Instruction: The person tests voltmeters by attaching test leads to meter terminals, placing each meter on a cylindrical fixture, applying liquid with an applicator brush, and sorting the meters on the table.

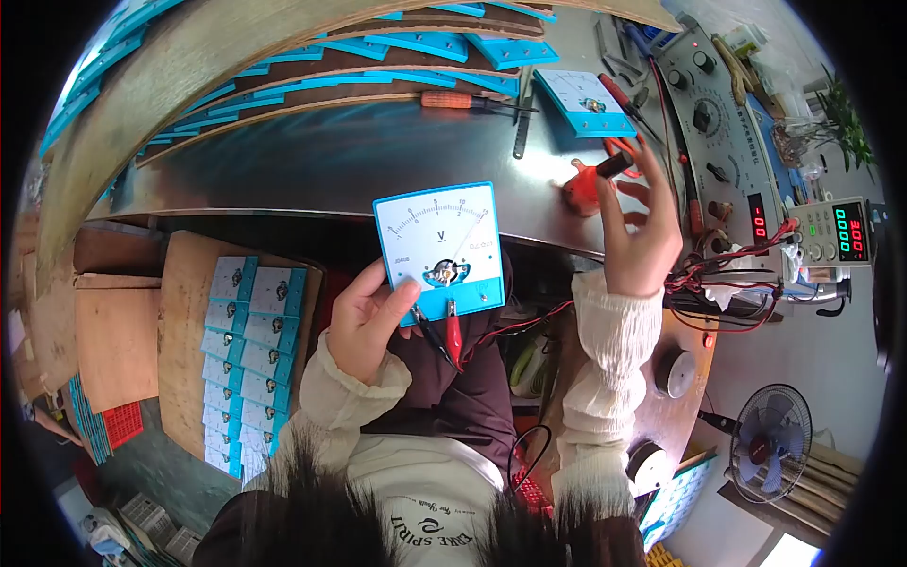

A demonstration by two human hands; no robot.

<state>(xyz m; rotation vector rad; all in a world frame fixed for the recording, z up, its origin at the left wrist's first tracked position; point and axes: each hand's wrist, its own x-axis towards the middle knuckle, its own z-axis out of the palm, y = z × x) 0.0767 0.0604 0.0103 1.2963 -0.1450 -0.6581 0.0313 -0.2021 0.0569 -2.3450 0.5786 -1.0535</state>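
Note:
My left hand [367, 321] is closed on a blue-framed voltmeter [439, 248] by its lower left side, dial face up. A red clip [453, 335] and a black clip [435, 338] are attached at the meter's lower edge. Over the bench's right part, my right hand [642, 222] is raised, with thumb and index finger at a dark cap or handle [615, 164] above a red bottle-like object [583, 192]. Another blue meter [586, 102] lies on the bench just beyond that hand.
Stacked boards with blue meters stand behind the metal bench [312, 170]. A screwdriver [452, 100] lies near them. A test instrument [713, 123] and a digital supply [831, 233] are at right. Rows of meters rest on a board [184, 283] at left. A fan [770, 442] stands lower right.

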